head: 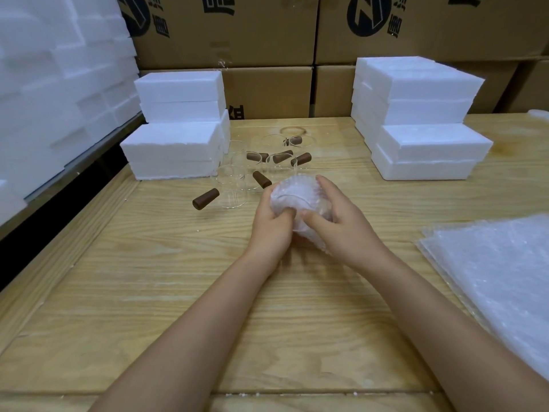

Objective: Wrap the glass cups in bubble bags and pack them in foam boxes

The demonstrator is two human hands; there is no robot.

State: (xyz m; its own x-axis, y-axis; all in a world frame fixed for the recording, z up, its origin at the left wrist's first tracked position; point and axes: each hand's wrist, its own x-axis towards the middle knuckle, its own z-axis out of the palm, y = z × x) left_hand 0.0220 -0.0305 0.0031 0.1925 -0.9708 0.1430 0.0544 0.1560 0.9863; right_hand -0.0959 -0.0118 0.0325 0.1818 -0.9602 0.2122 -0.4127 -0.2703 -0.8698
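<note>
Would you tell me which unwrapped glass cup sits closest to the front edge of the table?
The cup at the cluster's front left, the only one whose brown handle juts out left, clear of the others.

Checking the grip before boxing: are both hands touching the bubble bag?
Touching. The head view shows the left hand and the right hand curled round the bubble bag, fingers and thumbs pressing into it.

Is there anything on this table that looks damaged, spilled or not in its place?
Nothing looks broken or spilled. Only small things: a dark ring stain marks the table behind the glass cups, and white foam crumbs lie along the near seam.
</note>
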